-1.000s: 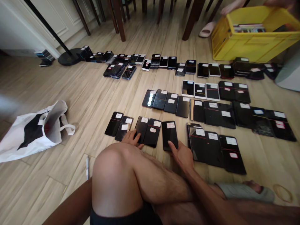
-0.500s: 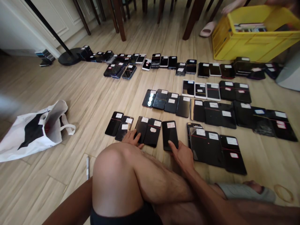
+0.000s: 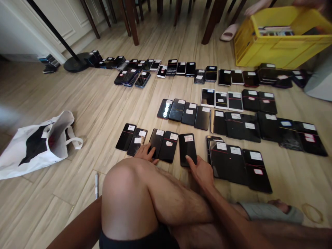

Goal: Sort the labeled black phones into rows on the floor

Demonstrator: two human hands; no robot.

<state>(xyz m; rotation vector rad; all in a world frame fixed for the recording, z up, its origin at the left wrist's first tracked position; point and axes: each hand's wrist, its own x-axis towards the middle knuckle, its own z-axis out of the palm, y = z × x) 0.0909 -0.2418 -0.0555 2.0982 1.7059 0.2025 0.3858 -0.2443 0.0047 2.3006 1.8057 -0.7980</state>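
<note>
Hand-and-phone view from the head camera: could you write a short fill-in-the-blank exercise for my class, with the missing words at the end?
1. The crate at the upper right is coloured ____.
2. A phone is gripped in the person's ____ hand.
3. The white bag has a large ____ patch on its side.
4. In the picture, the pen lies to the ____ of the raised knee.

Missing words: yellow; right; black; left.

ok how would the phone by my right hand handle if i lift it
The phone would probably feel stiff, being a thin, flat slab. It may be a bit slippery, as its dark face looks smooth beneath the right hand's thumb. Lying flat, it seems unlikely to roll or tip if pushed.
</note>
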